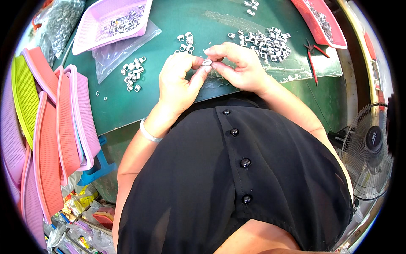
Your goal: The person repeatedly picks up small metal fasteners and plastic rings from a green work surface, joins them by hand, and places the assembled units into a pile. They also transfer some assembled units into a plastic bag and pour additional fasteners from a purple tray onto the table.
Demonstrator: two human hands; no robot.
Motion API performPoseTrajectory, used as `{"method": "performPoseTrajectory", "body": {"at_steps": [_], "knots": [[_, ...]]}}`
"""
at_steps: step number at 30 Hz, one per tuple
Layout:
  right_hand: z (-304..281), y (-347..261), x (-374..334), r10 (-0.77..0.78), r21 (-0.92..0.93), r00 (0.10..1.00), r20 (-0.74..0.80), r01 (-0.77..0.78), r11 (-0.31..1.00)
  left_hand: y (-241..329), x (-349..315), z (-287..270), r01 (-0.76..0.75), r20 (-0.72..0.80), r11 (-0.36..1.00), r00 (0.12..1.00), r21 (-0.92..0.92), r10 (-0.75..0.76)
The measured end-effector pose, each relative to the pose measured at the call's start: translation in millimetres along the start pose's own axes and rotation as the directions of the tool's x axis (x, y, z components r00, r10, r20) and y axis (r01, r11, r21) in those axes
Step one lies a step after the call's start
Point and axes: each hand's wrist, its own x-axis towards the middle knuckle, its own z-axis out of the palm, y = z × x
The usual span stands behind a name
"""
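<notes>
The left grip point(177, 78) pinches a small metal piece point(207, 62) above the table point(114, 106), seemingly steadying it for the right grip point(242, 65), whose own pinch I cannot tell, while loose pieces point(272, 45) flank both, probably for easy reach.

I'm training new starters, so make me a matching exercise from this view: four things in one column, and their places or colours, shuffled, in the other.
Things:
1. Small grey piece
2. Pliers
3. Fan
4. Bracelet

Places or colours:
A. Red handles
B. Worn at the left wrist
C. At the fingertips of the left hand and right hand
D. Off the table, at the picture's right

Pairs: 1-C, 2-A, 3-D, 4-B
</notes>
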Motion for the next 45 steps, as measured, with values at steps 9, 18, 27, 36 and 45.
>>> {"method": "performPoseTrajectory", "body": {"at_steps": [9,18,27,36,45], "knots": [[0.9,-6.6,4.3,-0.219,-0.253,0.976,0.005,0.213,0.944,3.2,-3.4,0.8,0.11,-0.02,0.99,0.994,-0.084,-0.112],[2.7,-9.5,4.6,-0.236,-0.287,0.972,0.022,0.232,0.929,3.9,-7.8,2.0,0.228,0.016,0.941,0.973,-0.251,-0.232],[5.5,-7.8,1.4,-0.184,-0.244,0.983,0.013,0.181,0.953,6.1,-10.1,4.3,0.393,0.098,0.835,0.917,-0.386,-0.387],[1.7,-7.4,0.3,-0.131,-0.235,0.991,0.037,0.136,0.962,2.3,-12.7,6.2,0.385,0.107,0.83,0.921,-0.403,-0.375],[2.2,-5.0,-0.5,-0.124,-0.235,0.992,0.032,0.128,0.963,-1.1,-15.4,7.2,0.459,0.201,0.702,0.884,-0.545,-0.422]]}}
